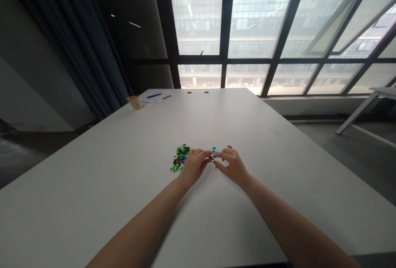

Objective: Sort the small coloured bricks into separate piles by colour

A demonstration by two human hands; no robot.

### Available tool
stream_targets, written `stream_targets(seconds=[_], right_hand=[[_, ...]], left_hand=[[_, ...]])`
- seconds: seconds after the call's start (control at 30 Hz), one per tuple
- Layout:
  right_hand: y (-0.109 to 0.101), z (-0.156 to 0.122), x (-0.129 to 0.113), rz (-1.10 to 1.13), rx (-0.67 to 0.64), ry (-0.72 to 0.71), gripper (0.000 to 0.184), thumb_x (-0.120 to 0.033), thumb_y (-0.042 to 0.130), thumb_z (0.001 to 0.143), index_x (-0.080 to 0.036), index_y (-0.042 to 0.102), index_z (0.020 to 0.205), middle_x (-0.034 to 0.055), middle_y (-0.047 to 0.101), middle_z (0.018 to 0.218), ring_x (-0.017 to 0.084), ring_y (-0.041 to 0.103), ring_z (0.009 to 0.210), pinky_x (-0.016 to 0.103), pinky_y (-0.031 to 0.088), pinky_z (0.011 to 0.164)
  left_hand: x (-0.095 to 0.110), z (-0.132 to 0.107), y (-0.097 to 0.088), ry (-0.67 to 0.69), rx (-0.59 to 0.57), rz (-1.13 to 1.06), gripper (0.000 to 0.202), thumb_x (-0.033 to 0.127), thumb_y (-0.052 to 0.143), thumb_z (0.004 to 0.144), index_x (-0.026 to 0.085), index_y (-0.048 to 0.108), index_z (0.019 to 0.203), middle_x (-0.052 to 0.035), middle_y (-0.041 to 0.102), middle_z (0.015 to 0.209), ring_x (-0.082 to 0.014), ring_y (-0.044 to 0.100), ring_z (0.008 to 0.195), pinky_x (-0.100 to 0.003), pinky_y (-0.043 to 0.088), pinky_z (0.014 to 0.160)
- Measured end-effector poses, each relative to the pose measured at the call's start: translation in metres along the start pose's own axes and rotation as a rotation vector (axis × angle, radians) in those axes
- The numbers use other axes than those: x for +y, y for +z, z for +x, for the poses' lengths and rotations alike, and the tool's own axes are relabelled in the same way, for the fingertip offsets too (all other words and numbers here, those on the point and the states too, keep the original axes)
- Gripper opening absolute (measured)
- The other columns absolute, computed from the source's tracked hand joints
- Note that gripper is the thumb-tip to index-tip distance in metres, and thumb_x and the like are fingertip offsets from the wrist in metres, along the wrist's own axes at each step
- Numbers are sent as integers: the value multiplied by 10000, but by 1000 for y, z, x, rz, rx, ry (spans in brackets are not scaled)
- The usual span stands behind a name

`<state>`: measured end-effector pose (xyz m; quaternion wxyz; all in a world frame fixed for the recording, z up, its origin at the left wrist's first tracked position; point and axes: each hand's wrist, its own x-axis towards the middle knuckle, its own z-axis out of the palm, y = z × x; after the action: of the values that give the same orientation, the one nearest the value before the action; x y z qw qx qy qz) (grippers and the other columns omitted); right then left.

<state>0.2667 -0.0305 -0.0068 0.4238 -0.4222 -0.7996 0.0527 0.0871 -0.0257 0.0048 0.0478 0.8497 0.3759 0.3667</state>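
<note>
Hands (pixel 213 163) pinch tiny blue pieces (pixel 214 151) together on white table (pixel 123 169) (big windows (pixel 256 24) beyond).

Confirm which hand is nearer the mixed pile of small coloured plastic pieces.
Left. The left hand lies right beside the mixed pile of small coloured plastic pieces, at its right edge; the right hand sits farther right, past the small blue pieces.

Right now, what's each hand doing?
Left hand: fingers pinched, contents too small to tell.
Right hand: fingertips meeting the left's beside blue pieces; grip unclear.

Both forearms bare, no sleeves, left hand (pixel 194 164), right hand (pixel 232 165)
</note>
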Motion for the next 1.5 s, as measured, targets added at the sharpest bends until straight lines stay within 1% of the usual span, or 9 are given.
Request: stream_targets(seconds=[0.17, 0.33, 0.53, 0.67, 0.83, 0.97, 1.17, 1.37, 1.5], right_hand=[[0, 0, -1, -21, 33, 4, 91, -281, 599, 750, -240, 648, 815, -8, 561, 667, 128, 516, 684, 299, 356, 781], [-1, 0, -3, -10, 50, -7, 82, -256, 583, 757, -236, 644, 807, -9, 558, 660, 127, 512, 677, 300, 355, 777], [0, 1, -1, -30, 32, -4, 91, -231, 551, 774, -230, 642, 771, -10, 550, 648, 123, 502, 674, 280, 350, 750], [3, 0, 12, -130, 25, 149, 87, -217, 551, 754, -220, 634, 727, -4, 553, 637, 132, 512, 676, 264, 352, 692], [12, -5, 33, -260, -37, 369, 95, -209, 549, 742, -220, 643, 735, 35, 636, 805, 171, 556, 853, 280, 361, 727], [20, -6, 38, -331, -98, 461, 104, -241, 551, 756, -225, 652, 737, 50, 649, 858, 186, 557, 899, 294, 361, 730], [20, -6, 29, -311, -171, 438, 156, -309, 529, 785, -233, 661, 818, 46, 645, 845, 182, 555, 851, 303, 341, 720], [19, -9, 18, -309, -215, 407, 163, -268, 506, 791, -253, 667, 801, 30, 627, 803, 170, 546, 834, 301, 318, 717], [20, -11, 18, -284, -231, 376, 176, -250, 514, 783, -269, 668, 866, 37, 631, 815, 171, 545, 837, 301, 311, 720]], left_hand=[[1, 0, -2, 5, 38, 9, 144, 259, 493, 834, 208, 546, 958, -7, 656, 846, -134, 555, 818, -303, 360, 799], [1, 0, -3, 18, 24, 24, 130, 252, 485, 839, 212, 551, 942, -9, 655, 849, -133, 560, 810, -307, 357, 796], [-2, 0, 0, 0, -8, 66, 198, 260, 462, 848, 220, 511, 1036, -18, 653, 886, -143, 567, 856, -319, 361, 819], [-10, 0, 2, -216, -42, 266, 286, 227, 451, 838, 199, 465, 1122, -66, 622, 968, -193, 537, 920, -345, 380, 798], [-24, -5, -4, -585, -211, 582, 289, 198, 394, 822, 155, 510, 1083, -161, 520, 1117, -298, 454, 994, -420, 387, 741], [-31, -6, -11, -724, -277, 646, 322, 138, 288, 825, 136, 530, 1038, -179, 515, 1059, -297, 441, 960, -419, 392, 714], [-32, -3, -15, -744, -330, 635, 301, 155, 310, 824, 161, 515, 1046, -146, 528, 1020, -270, 473, 943, -347, 409, 674], [-38, -4, -16, -725, -339, 621, 289, 124, 306, 830, 149, 519, 1023, -131, 552, 976, -225, 529, 870, -291, 399, 635], [-42, -5, -15, -697, -313, 608, 282, 89, 318, 813, 142, 530, 992, -130, 566, 944, -214, 544, 839, -285, 398, 632]])
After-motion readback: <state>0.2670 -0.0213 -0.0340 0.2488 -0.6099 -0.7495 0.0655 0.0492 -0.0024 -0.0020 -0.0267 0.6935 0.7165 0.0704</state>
